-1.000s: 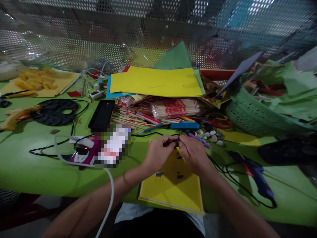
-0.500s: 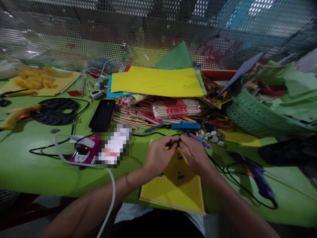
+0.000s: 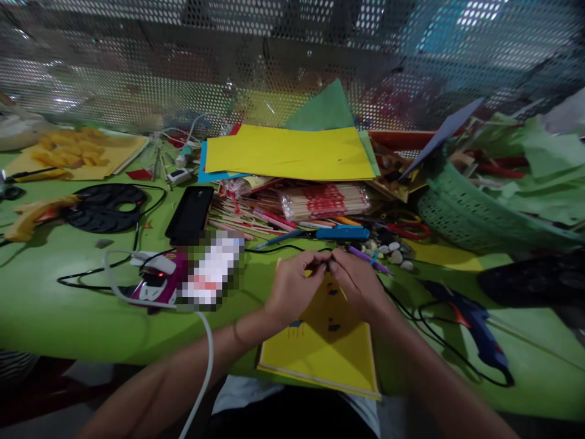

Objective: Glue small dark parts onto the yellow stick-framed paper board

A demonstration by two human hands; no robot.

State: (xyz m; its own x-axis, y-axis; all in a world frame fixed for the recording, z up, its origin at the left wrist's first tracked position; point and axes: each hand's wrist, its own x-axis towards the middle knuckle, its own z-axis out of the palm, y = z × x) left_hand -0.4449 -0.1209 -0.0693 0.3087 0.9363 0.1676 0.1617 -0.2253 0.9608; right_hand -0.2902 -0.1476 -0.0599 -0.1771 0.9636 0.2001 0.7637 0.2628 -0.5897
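My left hand (image 3: 295,286) and right hand (image 3: 359,283) meet fingertip to fingertip above the far edge of a yellow board (image 3: 326,350), which lies on the green table (image 3: 59,299) beneath both wrists and overhangs the near edge. Both hands are closed to a pinch, thumbs and forefingers pressed on a small dark piece (image 3: 328,263) held between them, the other fingers curled in. The piece is too small and too blurred for me to tell what it is. A black cord (image 3: 283,247) runs along the table just beyond my left knuckles towards the pinch. Just beyond my right hand lie a purple pen (image 3: 365,258) and a few pebbles (image 3: 393,250). Further out are a blue cutter (image 3: 342,232), red scissors (image 3: 409,228) and a packet of sticks (image 3: 325,200). Beyond these, well away from the hands, is a stack of sheets topped by a yellow sheet (image 3: 290,152). To the right of my right hand a blue glue gun (image 3: 475,326) lies on the table with its own black lead looped beside it, and a green basket (image 3: 461,210) sits beyond that. To the left of my left hand are a pink device (image 3: 155,283), a white cable (image 3: 201,341) crossing my forearm, a phone (image 3: 191,213) and, further left, a black disc (image 3: 104,206).
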